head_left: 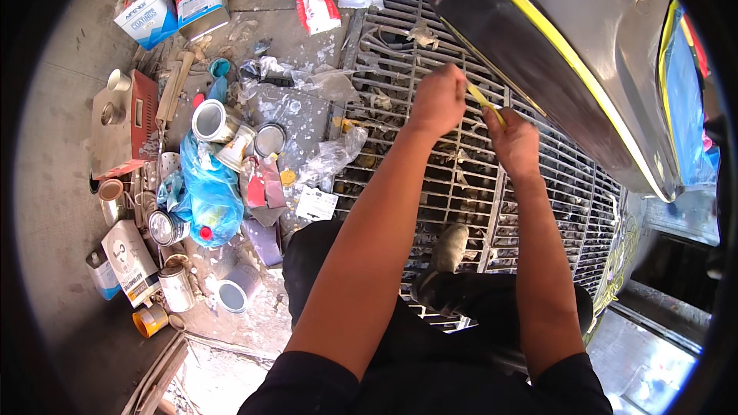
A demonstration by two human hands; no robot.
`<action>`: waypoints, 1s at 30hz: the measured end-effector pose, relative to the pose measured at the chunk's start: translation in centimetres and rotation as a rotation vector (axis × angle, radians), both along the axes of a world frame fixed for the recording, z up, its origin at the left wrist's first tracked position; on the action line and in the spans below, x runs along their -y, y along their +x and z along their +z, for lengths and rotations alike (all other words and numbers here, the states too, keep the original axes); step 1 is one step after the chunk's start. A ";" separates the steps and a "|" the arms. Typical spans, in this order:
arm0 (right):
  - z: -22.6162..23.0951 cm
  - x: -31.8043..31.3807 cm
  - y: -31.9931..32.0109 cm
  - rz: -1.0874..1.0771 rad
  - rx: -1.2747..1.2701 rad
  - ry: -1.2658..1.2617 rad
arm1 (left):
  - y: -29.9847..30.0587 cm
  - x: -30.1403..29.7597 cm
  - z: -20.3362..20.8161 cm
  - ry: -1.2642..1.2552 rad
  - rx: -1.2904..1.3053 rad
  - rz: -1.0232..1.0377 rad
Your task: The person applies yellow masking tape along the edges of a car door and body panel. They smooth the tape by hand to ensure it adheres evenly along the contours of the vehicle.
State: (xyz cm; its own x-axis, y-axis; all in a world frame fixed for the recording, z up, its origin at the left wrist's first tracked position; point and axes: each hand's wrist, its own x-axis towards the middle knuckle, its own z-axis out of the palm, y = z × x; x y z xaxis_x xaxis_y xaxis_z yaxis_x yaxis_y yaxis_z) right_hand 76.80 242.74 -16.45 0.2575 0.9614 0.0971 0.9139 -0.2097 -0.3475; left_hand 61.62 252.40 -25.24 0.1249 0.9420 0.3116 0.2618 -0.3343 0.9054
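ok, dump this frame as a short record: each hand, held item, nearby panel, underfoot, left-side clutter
Left hand: grip closed at upper end of narrow yellow tape-like strip
Right hand: grip closed at its lower end
Held item: strip runs fairly straight between the hands
Panel: large dark glossy curved panel, bearing long yellow tape line
Underfoot: grey metal bar grating
Left clutter: translucent blue plastic bag, white-and-blue rectangular can, round grey metal lid

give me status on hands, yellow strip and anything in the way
Left hand and right hand closed on yellow strip. Strip straight between them, above floor grating. Dark panel close beyond, nothing visibly blocking hands.
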 end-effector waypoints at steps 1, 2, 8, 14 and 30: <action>0.4 0.0 0.4 -0.039 0.034 -0.022 | -0.4 -1.1 -0.2 -0.035 0.097 0.098; 0.7 0.1 1.0 -0.074 0.072 -0.032 | -1.1 -2.4 -0.4 -0.116 0.170 0.166; 0.8 2.1 4.2 -0.208 0.240 0.021 | -2.1 -7.2 -1.2 0.032 0.170 0.229; -0.7 1.9 5.5 -0.263 0.300 0.106 | 0.4 -8.2 -0.9 -0.069 0.451 0.177; -1.9 0.9 6.9 -0.271 0.303 0.150 | 0.8 -8.9 -1.1 0.105 0.426 0.210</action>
State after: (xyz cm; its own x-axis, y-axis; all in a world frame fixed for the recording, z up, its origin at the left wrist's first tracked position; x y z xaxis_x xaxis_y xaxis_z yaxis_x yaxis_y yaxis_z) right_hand 83.65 241.88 -18.38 0.4368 0.8327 0.3403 0.8983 -0.4235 -0.1167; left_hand 62.44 261.26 -26.35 -0.2233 0.8941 0.3883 -0.0533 -0.4090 0.9110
